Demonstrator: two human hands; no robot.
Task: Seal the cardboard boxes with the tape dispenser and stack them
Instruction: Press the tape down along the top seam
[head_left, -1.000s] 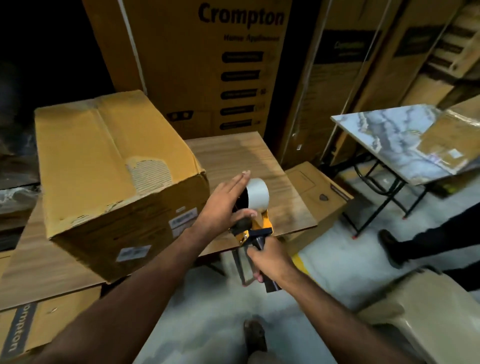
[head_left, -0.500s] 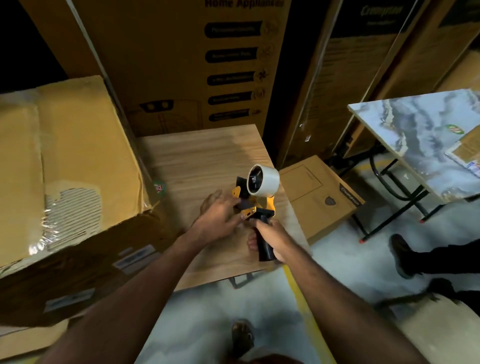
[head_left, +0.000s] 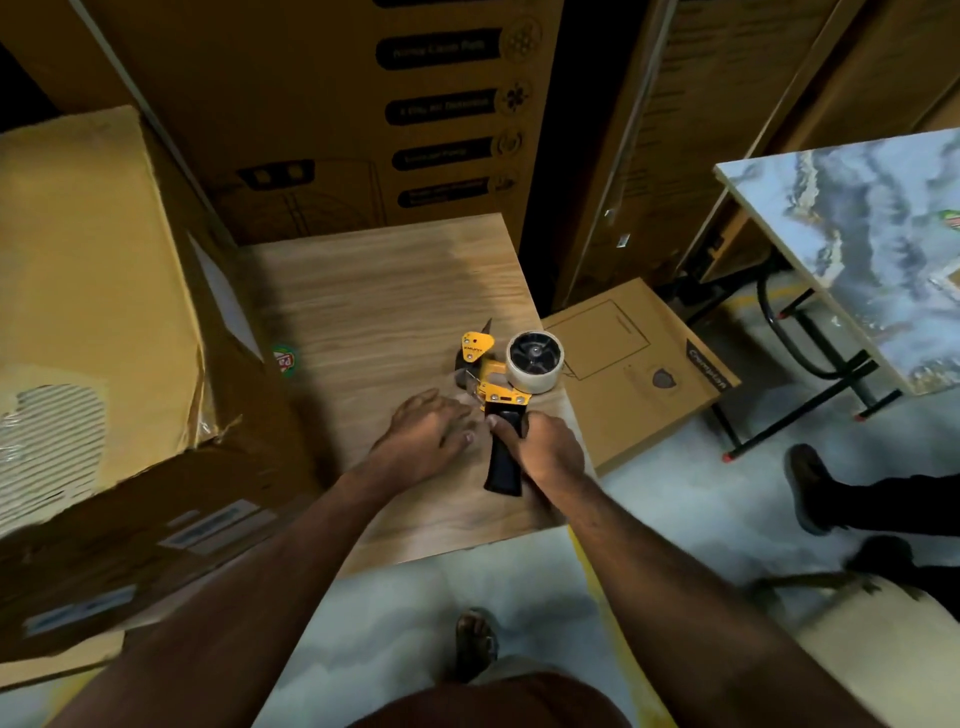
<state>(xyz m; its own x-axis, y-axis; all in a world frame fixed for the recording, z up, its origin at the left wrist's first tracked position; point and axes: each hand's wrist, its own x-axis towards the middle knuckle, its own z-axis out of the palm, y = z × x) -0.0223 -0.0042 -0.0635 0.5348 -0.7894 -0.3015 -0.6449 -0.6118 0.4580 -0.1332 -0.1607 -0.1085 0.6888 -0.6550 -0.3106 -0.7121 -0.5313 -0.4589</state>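
Note:
A yellow and black tape dispenser (head_left: 501, 379) with a white tape roll (head_left: 535, 360) is held over the right part of the wooden table (head_left: 374, 291). My right hand (head_left: 545, 449) grips its black handle. My left hand (head_left: 428, 434) is just left of the dispenser's front, fingers reaching toward the tape end; whether it pinches the tape is unclear. A large worn cardboard box (head_left: 98, 312) lies on the table's left side, its top facing up with torn paper.
Tall printed cartons (head_left: 363, 114) stand behind the table. A flat small carton (head_left: 634, 369) leans on the floor at right. A marble-top folding table (head_left: 862, 249) is far right. Another person's legs and shoes (head_left: 810, 488) are at right. My foot (head_left: 475, 644) is below.
The view has dropped and moved closer to the table. The dispenser has tipped so its roll faces up and sits lower. My left hand slid from the roll down to the dispenser's front.

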